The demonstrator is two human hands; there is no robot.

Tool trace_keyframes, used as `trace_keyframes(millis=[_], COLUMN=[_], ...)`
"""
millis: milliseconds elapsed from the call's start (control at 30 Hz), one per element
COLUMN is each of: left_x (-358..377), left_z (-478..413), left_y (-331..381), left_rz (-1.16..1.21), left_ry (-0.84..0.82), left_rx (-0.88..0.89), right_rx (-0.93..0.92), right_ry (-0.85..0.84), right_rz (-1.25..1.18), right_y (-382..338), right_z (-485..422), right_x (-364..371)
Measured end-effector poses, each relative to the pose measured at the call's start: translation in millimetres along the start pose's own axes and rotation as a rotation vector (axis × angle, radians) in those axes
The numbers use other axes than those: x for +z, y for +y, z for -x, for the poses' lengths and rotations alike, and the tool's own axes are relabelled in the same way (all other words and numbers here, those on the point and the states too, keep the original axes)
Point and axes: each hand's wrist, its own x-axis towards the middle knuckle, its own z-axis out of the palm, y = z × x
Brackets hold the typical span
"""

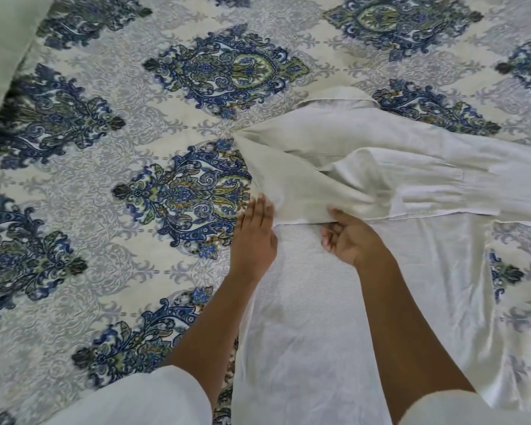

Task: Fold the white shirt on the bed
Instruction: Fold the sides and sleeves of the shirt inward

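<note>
The white shirt (325, 317) lies on the bed, its body running from the near edge up to the collar at the top middle. One sleeve stretches off to the right. A flap of the upper left part is folded over toward the right. My left hand (255, 237) lies flat with straight fingers on the shirt's left edge, its fingertips under the lifted flap. My right hand (348, 237) has curled fingers and pinches the lower edge of that folded flap.
The bedspread (105, 185) is cream with blue and green ornate medallions and covers the whole view. A pale green fabric (3, 41) shows in the top left corner. My white sleeves fill the bottom edge.
</note>
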Motion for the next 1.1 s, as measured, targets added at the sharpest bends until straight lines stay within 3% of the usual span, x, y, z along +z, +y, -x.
trace_keyframes(millis=[100, 267, 333, 433, 533, 600, 700, 833, 1100], left_x=[-13, -51, -70, -95, -114, -123, -130, -120, -125], left_z=[-3, -48, -75, -113, -139, -148, -155, -168, -184], left_y=[-7, -19, -25, -38, -51, -55, -63, -67, -65], left_rz=[0.067, 0.101, 0.041, -0.063, -0.001, 0.032, 0.092, 0.118, 0.123], left_ry=[0.041, 0.371, 0.430, 0.264, 0.048, -0.067, -0.139, -0.184, -0.278], left_rx=[0.044, 0.039, 0.043, 0.064, 0.008, -0.028, -0.060, -0.040, -0.074], right_rx=[-0.069, -0.756, -0.918, -0.947, -0.913, -0.916, -1.011, -0.908, -0.929], right_ry=[0.138, 0.292, 0.353, 0.366, 0.386, 0.445, 0.508, 0.185, 0.454], right_rz=[0.448, 0.760, 1.053, 1.481, 1.762, 1.690, 1.349, 1.590, 1.406], right_y=[-3, -35, -50, -62, -68, -78, -95, -92, -144], right_z=[8, 1, -12, -36, -47, -48, -49, -55, -42], right_x=[10, 47, 57, 56, 52, 45, 29, 31, -4])
